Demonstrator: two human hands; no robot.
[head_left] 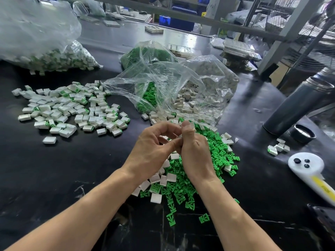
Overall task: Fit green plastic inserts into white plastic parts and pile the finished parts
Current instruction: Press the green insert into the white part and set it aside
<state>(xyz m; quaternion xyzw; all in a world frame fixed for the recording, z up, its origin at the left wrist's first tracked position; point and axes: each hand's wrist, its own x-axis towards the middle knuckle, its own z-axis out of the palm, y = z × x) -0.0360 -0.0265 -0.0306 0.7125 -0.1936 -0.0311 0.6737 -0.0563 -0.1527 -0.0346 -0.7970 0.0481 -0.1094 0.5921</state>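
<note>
Your left hand and right hand meet fingertip to fingertip, pinching a small white part between them above the green inserts on the table. Finished parts lie piled well left.

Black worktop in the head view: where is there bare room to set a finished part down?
Bare black worktop lies left of the left hand, below the spread pile of finished white-and-green parts. Another bare strip runs between the loose green inserts and the white handheld controller. It is crowded under both hands, the right hand included, and around the clear plastic bags.
</note>
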